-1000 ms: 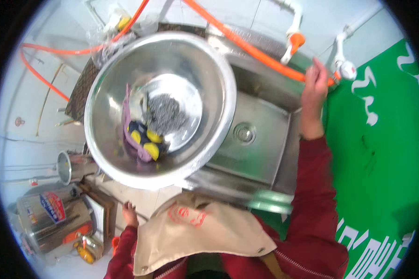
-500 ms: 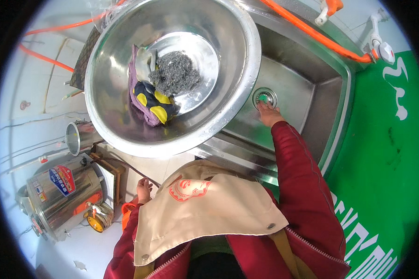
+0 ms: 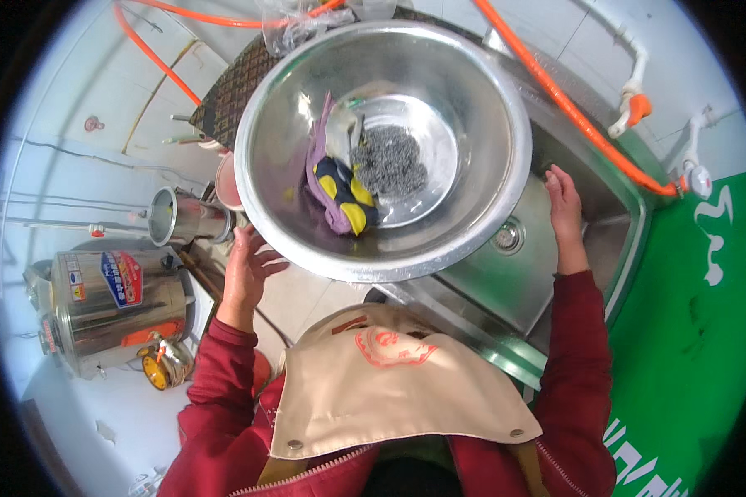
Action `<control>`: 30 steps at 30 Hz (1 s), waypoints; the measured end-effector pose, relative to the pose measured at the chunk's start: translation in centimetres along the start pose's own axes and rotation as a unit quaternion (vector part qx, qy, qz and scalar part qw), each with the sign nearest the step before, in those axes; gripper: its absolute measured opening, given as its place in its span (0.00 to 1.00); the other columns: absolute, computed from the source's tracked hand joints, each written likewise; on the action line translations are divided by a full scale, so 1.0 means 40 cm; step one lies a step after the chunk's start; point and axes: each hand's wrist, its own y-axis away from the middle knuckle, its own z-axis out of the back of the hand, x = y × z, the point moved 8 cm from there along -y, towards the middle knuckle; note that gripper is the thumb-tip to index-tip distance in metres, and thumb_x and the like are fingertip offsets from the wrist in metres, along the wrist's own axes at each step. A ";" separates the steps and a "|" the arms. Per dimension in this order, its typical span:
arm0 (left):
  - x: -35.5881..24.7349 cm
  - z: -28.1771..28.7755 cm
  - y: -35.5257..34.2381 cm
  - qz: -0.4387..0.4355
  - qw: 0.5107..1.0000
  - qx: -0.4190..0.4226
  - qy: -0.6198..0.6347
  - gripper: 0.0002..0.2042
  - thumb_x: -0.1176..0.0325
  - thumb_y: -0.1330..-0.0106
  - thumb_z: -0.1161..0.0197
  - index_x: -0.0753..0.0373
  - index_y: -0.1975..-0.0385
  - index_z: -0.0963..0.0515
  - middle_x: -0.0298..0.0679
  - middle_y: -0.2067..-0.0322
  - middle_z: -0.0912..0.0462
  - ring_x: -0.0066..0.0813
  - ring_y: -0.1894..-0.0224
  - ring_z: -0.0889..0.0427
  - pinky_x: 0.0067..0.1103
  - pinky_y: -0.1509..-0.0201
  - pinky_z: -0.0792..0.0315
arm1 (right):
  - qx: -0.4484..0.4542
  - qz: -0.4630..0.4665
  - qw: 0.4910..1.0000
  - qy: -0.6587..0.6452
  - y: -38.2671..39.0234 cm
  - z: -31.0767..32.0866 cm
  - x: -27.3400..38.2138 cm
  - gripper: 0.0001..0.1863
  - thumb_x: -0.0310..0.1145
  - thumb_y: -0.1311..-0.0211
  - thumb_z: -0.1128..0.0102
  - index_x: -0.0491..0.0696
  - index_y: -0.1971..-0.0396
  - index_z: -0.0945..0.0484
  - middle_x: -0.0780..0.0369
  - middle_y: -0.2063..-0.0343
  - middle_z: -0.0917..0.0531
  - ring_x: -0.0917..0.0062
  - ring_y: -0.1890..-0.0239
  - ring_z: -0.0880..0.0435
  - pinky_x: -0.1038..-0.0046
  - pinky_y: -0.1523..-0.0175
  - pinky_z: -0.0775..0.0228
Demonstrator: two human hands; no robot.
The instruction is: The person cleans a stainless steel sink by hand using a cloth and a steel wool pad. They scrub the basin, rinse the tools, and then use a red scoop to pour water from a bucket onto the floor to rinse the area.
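A large steel basin (image 3: 481, 124) rests partly over the left part of a steel sink (image 3: 510, 282). Inside it lie a grey steel wool scourer (image 3: 389, 161), a purple cloth (image 3: 317, 166) and a dark cloth with yellow spots (image 3: 346, 195). Just off the basin's lower left rim, my left hand (image 3: 251, 267) is open, its fingers spread and holding nothing. My right hand (image 3: 565, 207) hovers above the sink, right of the basin, with fingers stretched out and nothing held. Between the basin and that hand shows the sink's drain strainer (image 3: 508, 236).
An orange hose (image 3: 564, 99) runs along the sink's back edge to a white tap (image 3: 698, 178). White valves with an orange handle (image 3: 638, 108) hang on the wall. At left stand a steel container (image 3: 174, 217) and a large steel drum (image 3: 120, 302). A green panel (image 3: 704, 331) borders the sink's right.
My right hand has lifted from the drain strainer and moved right. My left hand has risen from beside the apron to near the basin's rim and its fingers have spread. The view has shifted.
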 end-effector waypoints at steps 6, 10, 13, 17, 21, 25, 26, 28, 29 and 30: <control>-0.022 -0.165 -0.046 0.215 0.969 -0.010 0.125 0.17 0.60 0.36 0.45 0.62 0.52 0.31 0.39 0.62 0.21 0.30 0.65 0.20 0.25 0.68 0.25 | -0.123 0.127 0.983 0.046 -0.006 0.153 0.341 0.18 0.36 0.36 0.51 0.41 0.50 0.31 0.58 0.64 0.21 0.78 0.64 0.23 0.77 0.55 0.32; -0.032 -0.184 -0.026 0.229 0.970 -0.019 0.085 0.08 0.68 0.39 0.44 0.62 0.63 0.31 0.34 0.77 0.24 0.24 0.81 0.25 0.17 0.87 0.34 | -0.207 0.126 0.964 0.106 -0.047 0.231 0.473 0.26 0.39 0.37 0.48 0.40 0.43 0.38 0.57 0.58 0.27 0.76 0.64 0.26 0.75 0.56 0.32; -0.051 -0.212 -0.007 0.228 0.969 -0.009 0.093 0.08 0.70 0.40 0.45 0.65 0.64 0.32 0.35 0.77 0.25 0.26 0.82 0.25 0.18 0.87 0.35 | -0.207 0.106 0.952 0.199 -0.114 0.242 0.513 0.31 0.43 0.39 0.46 0.39 0.42 0.39 0.56 0.55 0.30 0.74 0.64 0.26 0.72 0.56 0.32; -0.062 -0.285 0.042 0.245 0.967 0.028 0.057 0.07 0.71 0.41 0.44 0.66 0.66 0.31 0.37 0.78 0.26 0.27 0.83 0.25 0.18 0.86 0.32 | -0.155 0.076 0.950 0.261 -0.169 0.237 0.511 0.34 0.47 0.42 0.43 0.39 0.43 0.38 0.56 0.59 0.25 0.70 0.62 0.24 0.69 0.54 0.32; -0.049 -0.402 0.081 0.259 0.961 0.082 0.046 0.05 0.73 0.43 0.43 0.66 0.69 0.30 0.38 0.79 0.26 0.29 0.82 0.24 0.21 0.84 0.27 | -0.116 0.044 0.953 0.276 -0.192 0.237 0.501 0.33 0.47 0.44 0.42 0.39 0.46 0.36 0.56 0.62 0.21 0.67 0.59 0.22 0.68 0.53 0.32; 0.007 -0.528 0.090 0.301 0.943 0.129 0.065 0.08 0.75 0.46 0.42 0.66 0.68 0.31 0.38 0.79 0.26 0.31 0.81 0.22 0.25 0.84 0.24 | -0.090 0.038 0.947 0.305 -0.203 0.228 0.509 0.31 0.47 0.45 0.41 0.41 0.47 0.34 0.55 0.61 0.21 0.65 0.59 0.21 0.67 0.54 0.32; 0.025 -0.554 0.084 0.314 0.938 0.138 0.049 0.08 0.75 0.46 0.42 0.66 0.67 0.31 0.38 0.79 0.27 0.30 0.82 0.23 0.24 0.84 0.24 | -0.089 0.042 0.943 0.317 -0.203 0.227 0.513 0.30 0.46 0.45 0.41 0.42 0.48 0.33 0.54 0.61 0.21 0.63 0.58 0.21 0.67 0.54 0.32; 0.074 -0.595 0.083 0.340 0.929 0.142 0.028 0.09 0.73 0.45 0.42 0.65 0.66 0.30 0.37 0.79 0.26 0.27 0.82 0.24 0.21 0.84 0.25 | -0.093 0.059 0.937 0.331 -0.200 0.226 0.521 0.30 0.46 0.46 0.41 0.41 0.49 0.32 0.54 0.60 0.22 0.63 0.57 0.22 0.66 0.53 0.32; 0.102 -0.611 0.078 0.356 0.925 0.133 0.004 0.08 0.73 0.45 0.42 0.65 0.66 0.30 0.37 0.79 0.26 0.27 0.82 0.24 0.21 0.83 0.25 | -0.095 0.059 0.934 0.339 -0.198 0.228 0.522 0.29 0.47 0.46 0.40 0.41 0.50 0.32 0.54 0.59 0.22 0.63 0.56 0.22 0.66 0.53 0.32; 0.121 -0.633 0.064 0.358 0.922 0.149 -0.001 0.08 0.73 0.45 0.42 0.65 0.67 0.30 0.37 0.78 0.26 0.27 0.81 0.24 0.22 0.82 0.25 | -0.087 0.078 0.934 0.337 -0.195 0.223 0.527 0.29 0.47 0.46 0.40 0.41 0.51 0.31 0.53 0.58 0.22 0.62 0.56 0.22 0.66 0.53 0.32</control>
